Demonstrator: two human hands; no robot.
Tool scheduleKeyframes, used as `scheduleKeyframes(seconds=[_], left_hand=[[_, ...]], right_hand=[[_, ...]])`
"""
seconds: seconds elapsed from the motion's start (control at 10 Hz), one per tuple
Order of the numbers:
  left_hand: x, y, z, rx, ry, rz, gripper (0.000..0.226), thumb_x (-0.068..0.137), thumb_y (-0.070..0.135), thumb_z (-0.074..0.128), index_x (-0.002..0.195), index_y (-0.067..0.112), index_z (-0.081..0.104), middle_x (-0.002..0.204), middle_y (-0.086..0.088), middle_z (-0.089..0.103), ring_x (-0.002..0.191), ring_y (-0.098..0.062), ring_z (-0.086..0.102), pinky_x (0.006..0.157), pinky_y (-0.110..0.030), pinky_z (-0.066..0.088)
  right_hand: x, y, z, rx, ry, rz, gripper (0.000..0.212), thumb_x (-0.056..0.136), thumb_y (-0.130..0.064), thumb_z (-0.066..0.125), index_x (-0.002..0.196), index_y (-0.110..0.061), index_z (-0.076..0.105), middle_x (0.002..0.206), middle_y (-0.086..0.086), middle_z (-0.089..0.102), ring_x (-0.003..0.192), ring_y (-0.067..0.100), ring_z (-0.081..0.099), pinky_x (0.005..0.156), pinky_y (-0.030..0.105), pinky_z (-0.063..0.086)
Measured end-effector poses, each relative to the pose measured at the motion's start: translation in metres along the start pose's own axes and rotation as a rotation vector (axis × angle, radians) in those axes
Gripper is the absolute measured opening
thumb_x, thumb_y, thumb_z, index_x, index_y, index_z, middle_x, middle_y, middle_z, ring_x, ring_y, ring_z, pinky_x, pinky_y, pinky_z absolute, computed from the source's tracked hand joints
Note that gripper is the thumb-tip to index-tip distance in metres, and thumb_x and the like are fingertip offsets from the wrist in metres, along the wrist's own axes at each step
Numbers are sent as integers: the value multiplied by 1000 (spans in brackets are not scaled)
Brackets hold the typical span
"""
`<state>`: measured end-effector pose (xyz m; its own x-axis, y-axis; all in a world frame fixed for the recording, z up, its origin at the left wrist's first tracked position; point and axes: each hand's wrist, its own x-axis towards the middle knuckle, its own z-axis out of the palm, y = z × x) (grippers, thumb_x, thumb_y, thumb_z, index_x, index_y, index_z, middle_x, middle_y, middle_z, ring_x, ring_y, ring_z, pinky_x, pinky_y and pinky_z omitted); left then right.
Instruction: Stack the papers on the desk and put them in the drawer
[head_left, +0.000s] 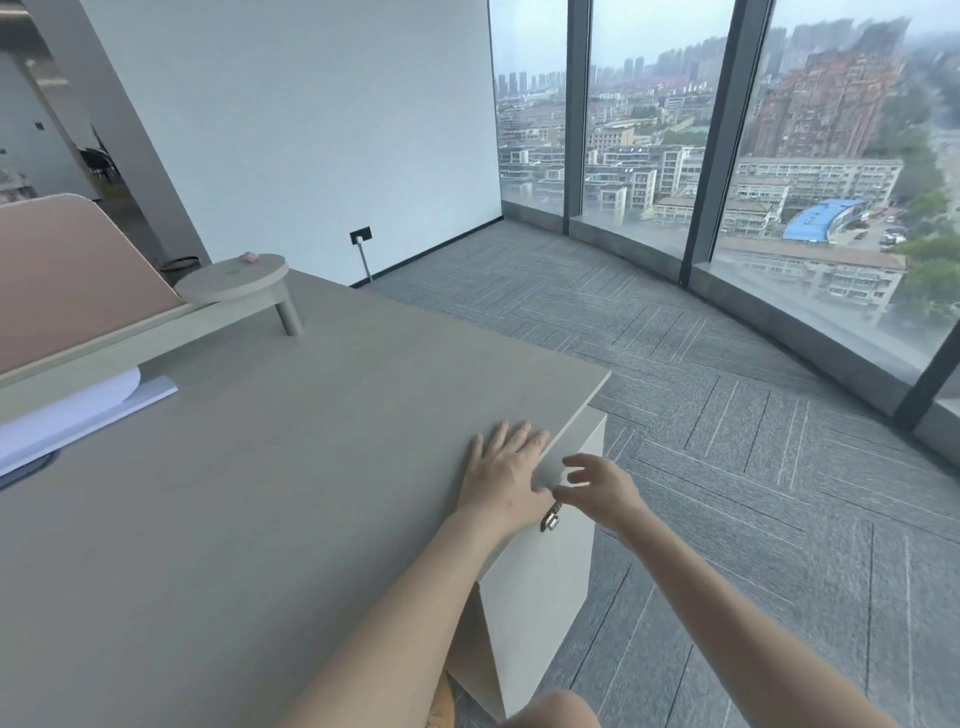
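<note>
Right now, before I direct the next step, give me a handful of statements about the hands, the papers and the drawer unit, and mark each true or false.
1. The left hand lies flat on the desk near its right edge. True.
2. The right hand holds a sheet of paper. False: it holds nothing, its fingers spread beside the desk edge, just above the key.
3. The papers lie at the far left of the desk, partly under the raised shelf. True.
4. The drawer unit is pulled wide open. False: no open drawer shows; its front looks shut, with the key in the lock.
5. Both hands touch the papers. False: the papers lie far from both.
</note>
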<state>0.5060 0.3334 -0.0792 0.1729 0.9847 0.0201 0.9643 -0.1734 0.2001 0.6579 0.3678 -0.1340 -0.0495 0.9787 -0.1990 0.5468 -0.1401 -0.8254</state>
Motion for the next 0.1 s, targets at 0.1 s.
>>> scheduleKeyframes(seconds=[0.1], left_hand=[[-23,0,-11,-325,4,-32,55,92,25,57,146,23,49,159,1,39,150,-19,25,118,-31,16]], right_hand=[[-21,-24,-27,23,70,-110,37,84,-20,80,119,-15,73,118,6,75,94,15,68,89,26,49]])
